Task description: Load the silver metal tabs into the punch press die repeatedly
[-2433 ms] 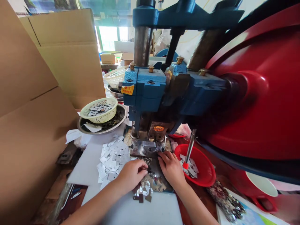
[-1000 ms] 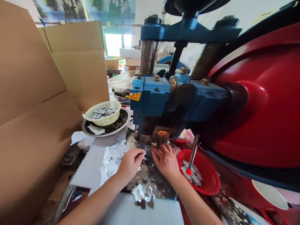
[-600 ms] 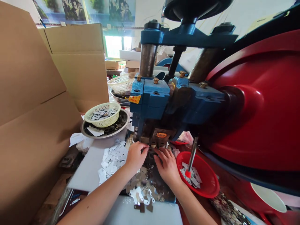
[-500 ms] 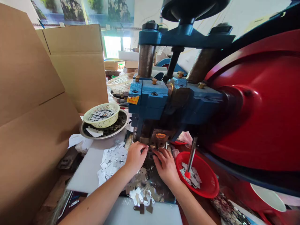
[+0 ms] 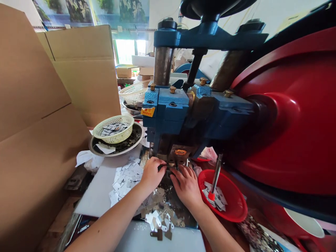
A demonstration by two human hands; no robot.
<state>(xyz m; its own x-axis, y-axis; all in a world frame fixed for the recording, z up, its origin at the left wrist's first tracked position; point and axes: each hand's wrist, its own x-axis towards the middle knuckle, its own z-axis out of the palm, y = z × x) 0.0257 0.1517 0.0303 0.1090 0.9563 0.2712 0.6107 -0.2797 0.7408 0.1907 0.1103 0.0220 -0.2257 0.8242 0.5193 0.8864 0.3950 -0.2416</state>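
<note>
A blue punch press (image 5: pixel 170 112) with a big red flywheel cover (image 5: pixel 286 122) stands in front of me. My left hand (image 5: pixel 152 174) and my right hand (image 5: pixel 186 185) meet at the die bed just under the ram (image 5: pixel 180 153), fingers curled and pinched together on a small metal piece that I can hardly see. Loose silver blanks (image 5: pixel 126 176) lie on a white sheet left of my left hand. Punched scraps (image 5: pixel 160 220) lie heaped between my wrists. A red bowl (image 5: pixel 231 213) with several metal pieces sits right of my right hand.
A cream basket (image 5: pixel 113 129) of blanks rests in a steel dish (image 5: pixel 118 147) at the back left. Tall cardboard boxes (image 5: pixel 39 105) wall the left side. A steel rod with a red tip (image 5: pixel 214 178) stands in the red bowl. Dark scrap (image 5: pixel 256 232) lies at the lower right.
Both hands moved forward from the scrap heap to the die under the ram. In the last half second they have stayed there, fingers closing a little tighter.
</note>
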